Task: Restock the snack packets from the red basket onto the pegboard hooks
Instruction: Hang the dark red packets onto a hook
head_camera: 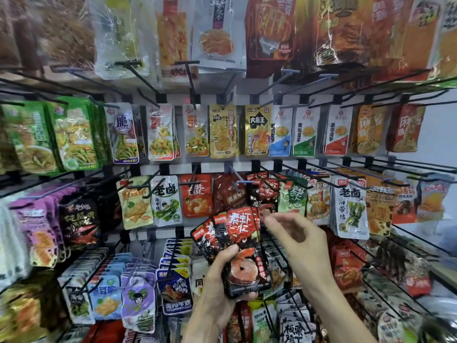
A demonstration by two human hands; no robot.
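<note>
Left hand (218,290) grip round red shrimp packets (243,251), right hand (296,240) loosely curled, holding nothing, beside them

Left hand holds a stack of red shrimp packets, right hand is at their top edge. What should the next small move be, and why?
Probably pinch off the front packet with the right hand and lift it to the hook of matching packets just above; the left hand only holds the stack.
</note>
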